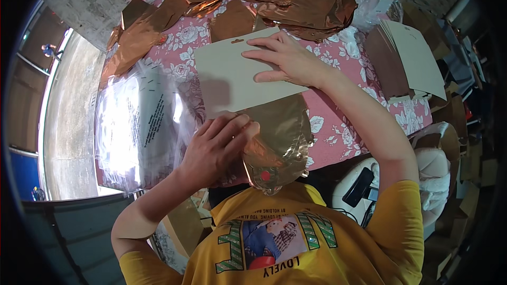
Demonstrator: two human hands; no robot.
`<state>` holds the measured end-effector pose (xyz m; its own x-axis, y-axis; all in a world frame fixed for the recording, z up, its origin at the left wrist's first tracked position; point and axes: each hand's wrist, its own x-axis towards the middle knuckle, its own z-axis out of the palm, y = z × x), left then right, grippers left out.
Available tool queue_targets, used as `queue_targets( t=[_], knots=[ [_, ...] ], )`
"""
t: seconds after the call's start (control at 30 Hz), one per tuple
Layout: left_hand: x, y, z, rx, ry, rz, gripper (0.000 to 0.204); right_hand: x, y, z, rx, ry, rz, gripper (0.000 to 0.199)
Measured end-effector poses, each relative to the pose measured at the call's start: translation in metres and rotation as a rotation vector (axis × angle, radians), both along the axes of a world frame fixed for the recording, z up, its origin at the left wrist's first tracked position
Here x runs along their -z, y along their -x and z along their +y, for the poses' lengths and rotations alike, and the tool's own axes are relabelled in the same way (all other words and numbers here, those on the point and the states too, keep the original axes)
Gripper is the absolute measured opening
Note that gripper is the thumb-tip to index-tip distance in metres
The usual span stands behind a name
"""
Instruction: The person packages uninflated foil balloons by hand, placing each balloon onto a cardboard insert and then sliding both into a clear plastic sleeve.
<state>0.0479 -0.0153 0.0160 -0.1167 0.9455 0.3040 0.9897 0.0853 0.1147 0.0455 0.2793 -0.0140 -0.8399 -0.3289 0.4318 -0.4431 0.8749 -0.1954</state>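
Observation:
A cream backing card [224, 68] with a small hang slot near its far edge lies tilted on the table in front of me. My right hand [288, 58] rests on its right side with the fingers spread. Below the card's near edge hangs a shiny gold-copper foil sheet [288, 126], reaching toward my lap, with a small red dot [265, 176] near its bottom. The fingers of my left hand [224, 140] are curled in at the foil's left edge, by the card's lower left corner. The fingertips and exactly what they pinch are partly hidden.
Printed clear plastic bags [134, 126] lie in a pile at left. Copper foil pieces [296, 0] spread over the far side of the flowered tablecloth [338, 132]. A stack of cards [417, 58] stands at right. A phone [359, 187] lies on the white seat beside me.

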Motion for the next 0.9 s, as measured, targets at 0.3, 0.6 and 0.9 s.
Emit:
queue_targets(
  t=[0.3,0.6,0.9],
  knots=[
    [-0.004,-0.003,-0.006,-0.347,-0.073,0.039,0.043,-0.003,-0.002,0.0,0.004,0.023,-0.02,0.056],
    [-0.009,0.005,0.002,-0.137,0.051,0.437,0.042,-0.003,-0.003,-0.001,0.016,0.016,-0.025,0.055],
    [-0.001,0.013,0.006,-0.023,0.006,0.328,0.028,-0.003,0.001,0.002,0.0,0.013,-0.038,0.058]
  ],
)
